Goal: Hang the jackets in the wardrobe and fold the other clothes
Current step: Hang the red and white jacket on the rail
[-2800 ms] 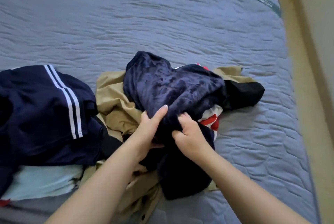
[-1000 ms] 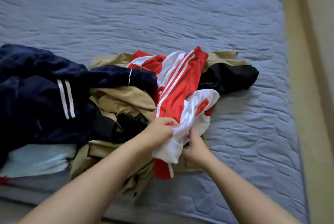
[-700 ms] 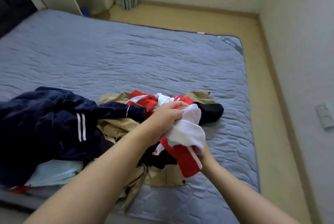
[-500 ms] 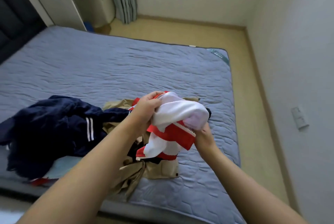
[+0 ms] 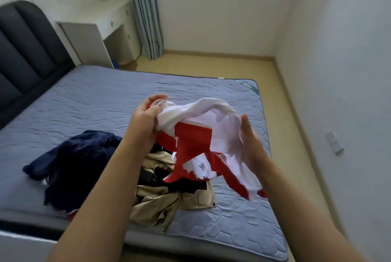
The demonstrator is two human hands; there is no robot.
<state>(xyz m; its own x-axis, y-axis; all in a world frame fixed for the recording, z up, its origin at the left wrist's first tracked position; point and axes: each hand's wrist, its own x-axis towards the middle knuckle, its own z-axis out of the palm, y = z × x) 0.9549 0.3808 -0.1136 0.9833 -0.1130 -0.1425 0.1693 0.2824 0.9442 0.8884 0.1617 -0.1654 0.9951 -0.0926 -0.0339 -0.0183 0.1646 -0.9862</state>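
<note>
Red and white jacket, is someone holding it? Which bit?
Yes. The left hand grips the red and white jacket by bunched white fabric at its top. The right hand is at the opposite white side; its grip is too blurred to tell.
</note>
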